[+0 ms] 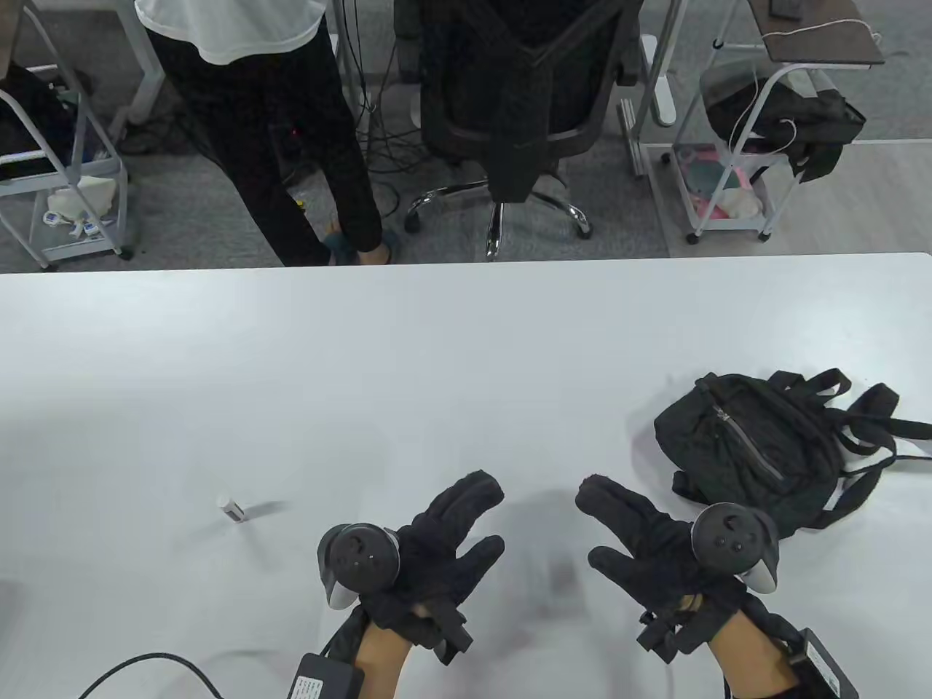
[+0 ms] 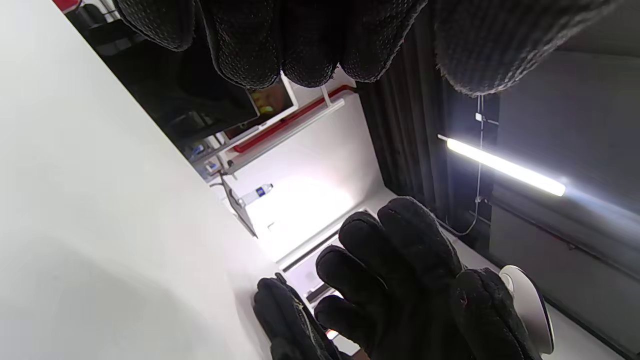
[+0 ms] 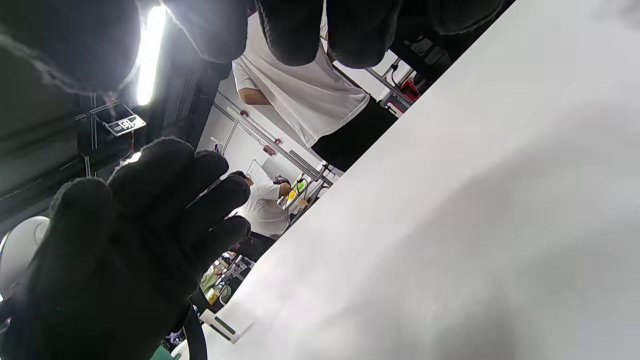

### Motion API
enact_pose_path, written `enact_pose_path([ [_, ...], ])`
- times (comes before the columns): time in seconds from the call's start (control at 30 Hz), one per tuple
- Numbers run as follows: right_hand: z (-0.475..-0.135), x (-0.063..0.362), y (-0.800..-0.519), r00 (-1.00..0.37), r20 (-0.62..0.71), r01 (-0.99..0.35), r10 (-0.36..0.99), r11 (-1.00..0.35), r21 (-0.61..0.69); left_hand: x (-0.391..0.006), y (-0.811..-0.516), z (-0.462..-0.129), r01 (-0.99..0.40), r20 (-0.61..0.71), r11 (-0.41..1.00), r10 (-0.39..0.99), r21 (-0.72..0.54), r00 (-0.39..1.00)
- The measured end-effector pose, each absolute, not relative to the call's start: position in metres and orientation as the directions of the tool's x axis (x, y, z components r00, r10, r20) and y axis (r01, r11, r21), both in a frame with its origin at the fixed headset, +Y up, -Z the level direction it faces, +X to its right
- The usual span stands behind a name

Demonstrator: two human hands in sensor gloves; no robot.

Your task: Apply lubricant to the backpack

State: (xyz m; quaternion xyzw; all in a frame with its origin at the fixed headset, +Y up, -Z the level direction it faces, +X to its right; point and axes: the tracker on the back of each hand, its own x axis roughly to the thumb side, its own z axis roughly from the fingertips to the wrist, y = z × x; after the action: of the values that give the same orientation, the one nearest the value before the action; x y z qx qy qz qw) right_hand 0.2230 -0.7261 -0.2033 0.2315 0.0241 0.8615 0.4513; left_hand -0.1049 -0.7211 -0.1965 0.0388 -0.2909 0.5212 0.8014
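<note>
Both hands above the white tabletop (image 1: 451, 364), near its front edge, facing each other: left hand (image 1: 429, 553) and right hand (image 1: 659, 546) spread wide with fingers apart, nothing held in either. Black backpack (image 1: 757, 448) lying flat on the tabletop just beyond and to the right of the right hand, zipper up, straps trailing right. Small white lubricant tube (image 1: 231, 508) lying well to the left of the left hand, untouched.

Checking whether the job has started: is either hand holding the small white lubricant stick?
No. Both the left hand and right hand are spread and bare, and the lubricant stick stands apart on the table.
</note>
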Motion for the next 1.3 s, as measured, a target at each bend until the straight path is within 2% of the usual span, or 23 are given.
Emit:
enact_pose_path([
  [0.23, -0.202, 0.231, -0.719, -0.482, 0.379, -0.790, 0.790, -0.579, 0.203, -0.106, -0.720, -0.197, -0.865, 0.502, 0.434, 0.822, -0.250, 0.268],
  [0.33, -0.204, 0.240, -0.715, -0.530, 0.346, -0.785, 0.774, -0.602, 0.145, -0.107, -0.718, -0.197, -0.868, 0.507, 0.431, 0.821, -0.247, 0.263],
  [0.43, -0.209, 0.261, -0.714, -0.651, 0.224, -0.736, 0.726, -0.675, 0.048, -0.106, -0.717, -0.196, -0.870, 0.509, 0.423, 0.823, -0.253, 0.253],
  [0.5, -0.214, 0.282, -0.716, -0.744, 0.062, -0.666, 0.665, -0.746, 0.002, -0.105, -0.717, -0.195, -0.870, 0.511, 0.422, 0.823, -0.256, 0.248],
  [0.57, -0.219, 0.300, -0.722, -0.793, -0.097, -0.605, 0.601, -0.796, 0.018, -0.102, -0.717, -0.194, -0.868, 0.513, 0.421, 0.823, -0.263, 0.244],
  [0.73, -0.226, 0.327, -0.742, -0.792, -0.378, -0.524, 0.480, -0.852, 0.015, -0.099, -0.716, -0.192, -0.862, 0.517, 0.427, 0.821, -0.273, 0.243],
  [0.8, -0.227, 0.330, -0.751, -0.799, -0.435, -0.481, 0.416, -0.875, 0.047, -0.099, -0.716, -0.192, -0.862, 0.517, 0.426, 0.822, -0.276, 0.241],
  [1.0, -0.235, 0.325, -0.778, -0.817, -0.506, -0.397, 0.276, -0.906, 0.146, -0.102, -0.716, -0.191, -0.869, 0.515, 0.417, 0.824, -0.266, 0.237],
  [1.3, -0.241, 0.321, -0.781, -0.797, -0.582, -0.247, 0.159, -0.966, 0.074, -0.111, -0.716, -0.194, -0.887, 0.502, 0.397, 0.831, -0.235, 0.238],
])
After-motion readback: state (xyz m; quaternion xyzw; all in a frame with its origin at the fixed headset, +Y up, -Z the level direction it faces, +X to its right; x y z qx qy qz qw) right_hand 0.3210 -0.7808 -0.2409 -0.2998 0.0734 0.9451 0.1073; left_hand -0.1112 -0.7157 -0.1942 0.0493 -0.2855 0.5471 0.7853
